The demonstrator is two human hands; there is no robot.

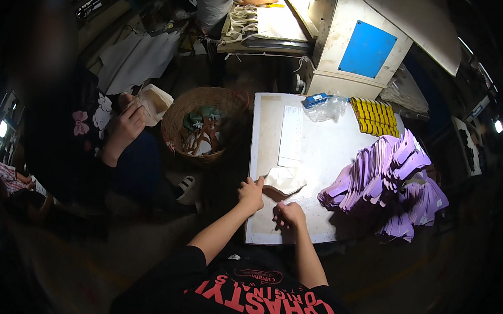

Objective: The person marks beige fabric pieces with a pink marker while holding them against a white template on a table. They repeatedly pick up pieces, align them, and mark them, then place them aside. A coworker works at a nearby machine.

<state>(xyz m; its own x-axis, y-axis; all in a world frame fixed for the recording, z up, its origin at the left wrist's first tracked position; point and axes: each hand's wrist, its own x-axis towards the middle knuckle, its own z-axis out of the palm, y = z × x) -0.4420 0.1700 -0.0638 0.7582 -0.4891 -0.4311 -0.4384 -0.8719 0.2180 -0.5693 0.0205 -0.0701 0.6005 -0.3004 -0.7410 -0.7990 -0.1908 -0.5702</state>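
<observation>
My left hand (252,193) rests at the near left edge of a white table (320,155), its fingers touching a cream shaped piece of material (284,180) that lies on the table. My right hand (290,214) sits just right of it on the tabletop with fingers curled; I cannot tell if it pinches anything. A tall fanned stack of purple cut pieces (388,178) stands on the right of the table, apart from both hands.
Yellow pieces (375,117) in rows, a clear plastic bag with a blue box (322,105) and a long white paper strip (292,132) lie farther back. A wicker basket (202,123) of scraps stands left of the table. A seated person's hand (127,125) holds cream material at left; another person works at a far bench (270,21).
</observation>
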